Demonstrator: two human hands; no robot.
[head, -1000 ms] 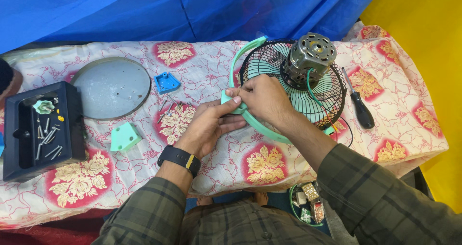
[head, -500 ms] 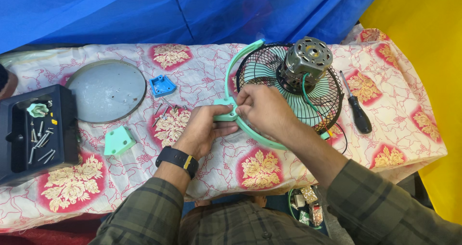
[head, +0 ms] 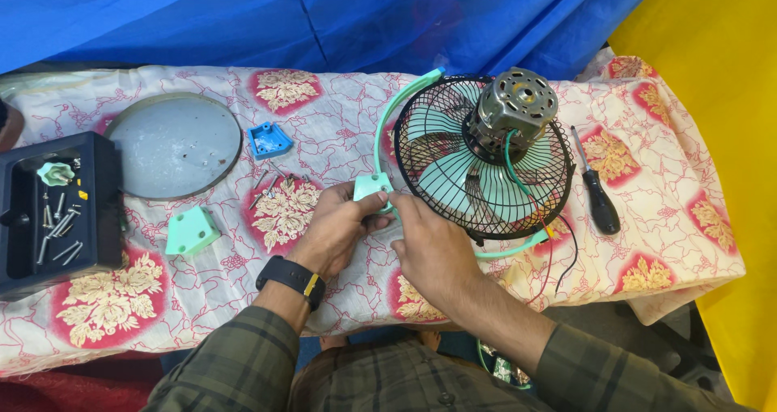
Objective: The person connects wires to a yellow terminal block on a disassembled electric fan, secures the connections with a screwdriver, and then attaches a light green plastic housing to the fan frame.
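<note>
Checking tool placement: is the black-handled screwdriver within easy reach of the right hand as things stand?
Probably yes. The screwdriver lies in the open on the cloth, right of the fan guard, with nothing on top of it. The right hand is now on the mint bracket, and would have to let go first.

Table fan point(head: 477, 165), centre-right of frame: black wire guard face-down on floral cloth, mint-green blades inside, bare metal motor point(head: 514, 104) on top. Mint-green bracket point(head: 374, 187) at guard's left edge, a curved green rim arcing upward from it.

Bare cloth point(head: 340, 137) left of hands; fan cage point(head: 486, 169) blocks right; loose screws point(head: 271, 187) nearby
</note>
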